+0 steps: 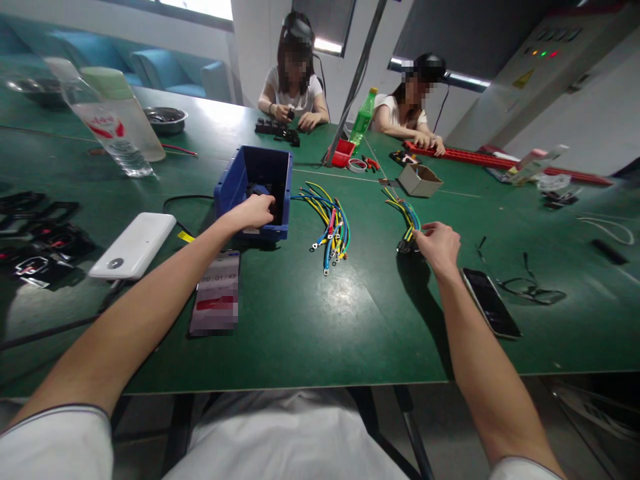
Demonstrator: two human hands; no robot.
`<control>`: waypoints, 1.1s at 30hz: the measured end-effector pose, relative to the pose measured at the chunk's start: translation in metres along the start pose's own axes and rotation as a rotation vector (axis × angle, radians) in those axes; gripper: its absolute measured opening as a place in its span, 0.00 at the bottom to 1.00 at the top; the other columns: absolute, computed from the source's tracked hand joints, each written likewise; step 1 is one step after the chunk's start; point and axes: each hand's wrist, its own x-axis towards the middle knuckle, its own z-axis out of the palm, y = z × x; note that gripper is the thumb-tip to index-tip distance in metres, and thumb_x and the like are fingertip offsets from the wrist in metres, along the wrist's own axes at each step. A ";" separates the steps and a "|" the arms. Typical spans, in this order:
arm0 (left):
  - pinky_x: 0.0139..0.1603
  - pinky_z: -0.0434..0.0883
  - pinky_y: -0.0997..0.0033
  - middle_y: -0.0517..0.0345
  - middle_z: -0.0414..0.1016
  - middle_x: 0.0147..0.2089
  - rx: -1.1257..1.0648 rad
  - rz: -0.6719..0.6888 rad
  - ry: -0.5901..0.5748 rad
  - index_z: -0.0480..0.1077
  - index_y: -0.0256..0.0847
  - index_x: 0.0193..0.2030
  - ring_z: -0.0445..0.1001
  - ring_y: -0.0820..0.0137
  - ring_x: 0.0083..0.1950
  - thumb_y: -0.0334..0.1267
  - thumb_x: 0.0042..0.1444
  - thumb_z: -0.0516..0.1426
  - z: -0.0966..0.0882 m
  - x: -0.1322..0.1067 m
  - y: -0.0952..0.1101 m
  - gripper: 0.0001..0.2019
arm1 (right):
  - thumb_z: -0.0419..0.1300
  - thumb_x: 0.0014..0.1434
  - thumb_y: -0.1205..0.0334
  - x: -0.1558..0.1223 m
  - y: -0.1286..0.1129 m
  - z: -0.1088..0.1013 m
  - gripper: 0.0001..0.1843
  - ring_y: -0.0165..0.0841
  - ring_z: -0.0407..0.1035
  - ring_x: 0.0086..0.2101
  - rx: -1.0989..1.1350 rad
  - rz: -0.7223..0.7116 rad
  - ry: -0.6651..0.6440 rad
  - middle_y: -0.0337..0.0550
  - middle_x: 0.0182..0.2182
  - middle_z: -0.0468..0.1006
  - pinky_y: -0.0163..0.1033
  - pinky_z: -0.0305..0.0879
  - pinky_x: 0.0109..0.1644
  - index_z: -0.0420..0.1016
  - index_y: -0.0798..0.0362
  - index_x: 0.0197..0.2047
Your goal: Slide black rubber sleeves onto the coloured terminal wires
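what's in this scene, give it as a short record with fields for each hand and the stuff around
left hand: reaches into the blue bin, fingers over dark parts; grip unclear
right hand: pinches the near end of the small wire bundle
between hands: loose coloured wires with ring terminals
surface: green table
near left arm: white flat device, face-up phone
near right arm: dark phone, glasses
far side: one person and a second person, hands on the table
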 end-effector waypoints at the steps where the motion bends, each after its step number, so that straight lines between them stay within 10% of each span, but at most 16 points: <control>1: 0.42 0.72 0.71 0.45 0.79 0.45 -0.007 0.000 0.001 0.74 0.36 0.47 0.78 0.59 0.45 0.30 0.50 0.54 0.000 0.000 0.000 0.17 | 0.60 0.52 0.55 -0.002 -0.004 0.000 0.17 0.44 0.74 0.36 0.012 -0.005 0.044 0.53 0.33 0.81 0.45 0.65 0.41 0.80 0.56 0.42; 5: 0.41 0.71 0.73 0.48 0.80 0.41 -0.038 0.006 0.006 0.75 0.37 0.45 0.79 0.62 0.42 0.29 0.50 0.54 -0.002 -0.002 0.001 0.16 | 0.57 0.57 0.53 -0.022 -0.030 0.008 0.16 0.39 0.72 0.30 0.153 -0.158 0.112 0.49 0.28 0.79 0.42 0.63 0.38 0.78 0.57 0.38; 15: 0.37 0.70 0.75 0.51 0.80 0.37 -0.110 0.039 0.031 0.77 0.37 0.42 0.78 0.64 0.38 0.28 0.47 0.55 0.003 0.002 -0.006 0.15 | 0.50 0.64 0.45 -0.085 -0.092 0.039 0.21 0.32 0.66 0.23 0.256 -0.598 -0.193 0.40 0.22 0.74 0.35 0.52 0.30 0.76 0.53 0.41; 33: 0.33 0.66 0.76 0.55 0.76 0.26 -0.140 0.018 0.095 0.75 0.38 0.29 0.73 0.70 0.29 0.28 0.50 0.53 0.004 0.002 -0.009 0.09 | 0.58 0.57 0.42 -0.063 -0.187 0.028 0.25 0.53 0.74 0.45 -0.076 -0.366 -0.435 0.64 0.41 0.79 0.49 0.67 0.46 0.79 0.58 0.41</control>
